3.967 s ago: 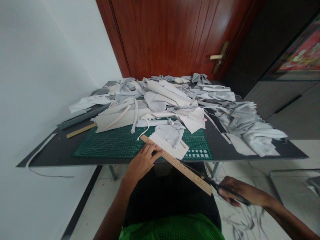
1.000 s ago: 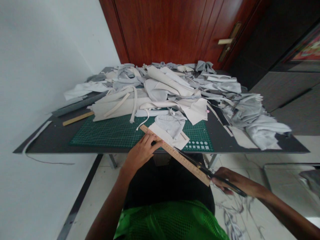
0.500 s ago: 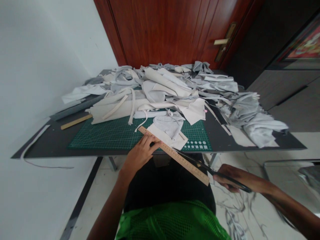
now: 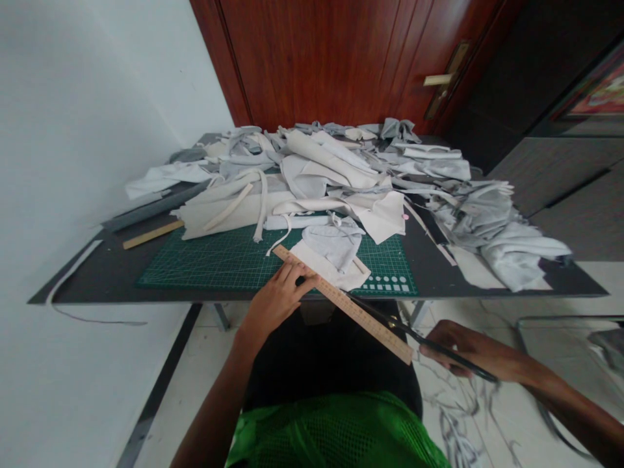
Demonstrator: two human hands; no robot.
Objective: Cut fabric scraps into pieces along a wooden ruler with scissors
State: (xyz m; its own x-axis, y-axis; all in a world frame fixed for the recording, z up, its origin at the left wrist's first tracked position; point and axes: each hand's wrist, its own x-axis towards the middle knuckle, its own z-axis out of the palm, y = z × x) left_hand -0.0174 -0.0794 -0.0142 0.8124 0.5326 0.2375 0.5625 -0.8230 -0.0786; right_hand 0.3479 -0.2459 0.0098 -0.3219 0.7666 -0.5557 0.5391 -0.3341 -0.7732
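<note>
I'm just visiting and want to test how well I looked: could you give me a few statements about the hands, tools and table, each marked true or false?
1. The left hand touches the wooden ruler. True.
2. The right hand holds a pencil. False: it holds black-handled scissors.
3. A green cutting mat lies on the table. True.
4. The wooden ruler lies wholly over the table. False: one end juts past the near edge.
5. Grey and whitish fabric pieces are piled on the table. True.
</note>
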